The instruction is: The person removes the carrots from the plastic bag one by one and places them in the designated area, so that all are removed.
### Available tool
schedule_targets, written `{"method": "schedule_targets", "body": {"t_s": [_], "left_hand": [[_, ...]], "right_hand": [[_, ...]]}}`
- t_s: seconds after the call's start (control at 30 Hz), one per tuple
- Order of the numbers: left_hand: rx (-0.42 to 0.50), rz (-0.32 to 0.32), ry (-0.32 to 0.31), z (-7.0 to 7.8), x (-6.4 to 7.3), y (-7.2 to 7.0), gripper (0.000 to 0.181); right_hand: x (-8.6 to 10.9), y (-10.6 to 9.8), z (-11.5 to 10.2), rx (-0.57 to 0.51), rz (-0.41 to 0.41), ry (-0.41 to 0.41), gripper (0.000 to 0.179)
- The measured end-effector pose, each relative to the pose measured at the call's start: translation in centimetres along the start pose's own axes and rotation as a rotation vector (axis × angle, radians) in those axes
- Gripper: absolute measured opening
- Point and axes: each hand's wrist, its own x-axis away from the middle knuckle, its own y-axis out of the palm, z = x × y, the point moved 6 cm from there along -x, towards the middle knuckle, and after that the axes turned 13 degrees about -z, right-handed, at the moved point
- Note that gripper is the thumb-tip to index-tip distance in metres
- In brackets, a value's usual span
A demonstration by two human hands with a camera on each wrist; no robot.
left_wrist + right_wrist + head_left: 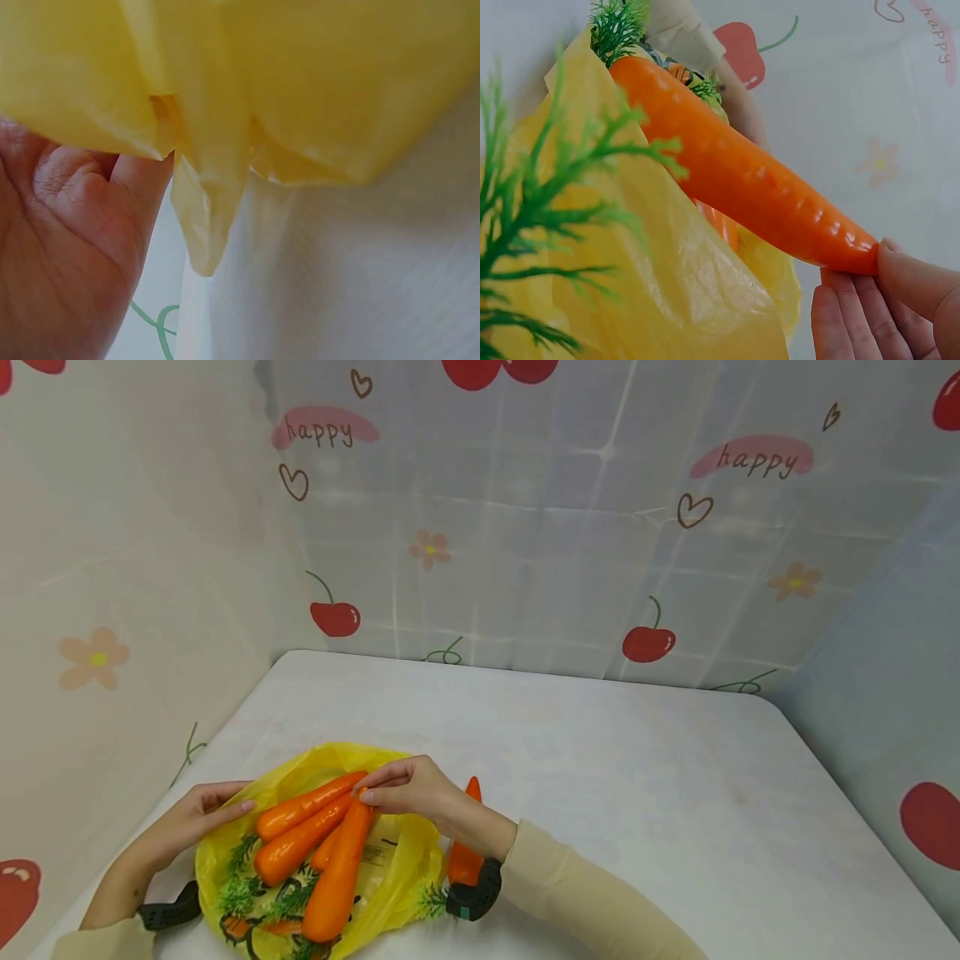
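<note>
In the head view a yellow plastic bag [405, 852] lies wide-mouthed at the front left, with several orange toy carrots in it, green tops down. My right hand [412, 789] pinches one carrot [339, 877] by its narrow tip; the right wrist view shows this carrot [742, 180] slanting up out of the bag [667, 270]. At the bag's left rim my left hand [187, 822] grips the plastic, thumb inside the mouth. In the left wrist view bag folds [210, 135] hide the fingers of that hand [67, 225].
Another carrot [465, 860] lies on the white table [600, 777] just right of the bag, partly behind my right forearm. Printed curtains [525, 527] close off the back and sides. Each wrist wears a dark band.
</note>
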Motion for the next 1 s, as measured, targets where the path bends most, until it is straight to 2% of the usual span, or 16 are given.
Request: {"method": "schedule_targets", "body": {"t_s": [0.2,0.5,1.0], "left_hand": [[-0.010,-0.003,0.017,0.2,0.0,-0.1,0.041],[-0.005,-0.006,0.002,0.0,0.0,0.0,0.042],[0.008,-0.032,0.050,0.3,0.1,0.1,0.041]], "right_hand": [[0.2,0.0,-0.6,0.019,-0.018,-0.041,0.020],[1.0,-0.1,-1.4,0.028,-0.021,-0.060,0.019],[2.5,-1.4,-2.3,0.021,-0.024,-0.118,0.023]]}}
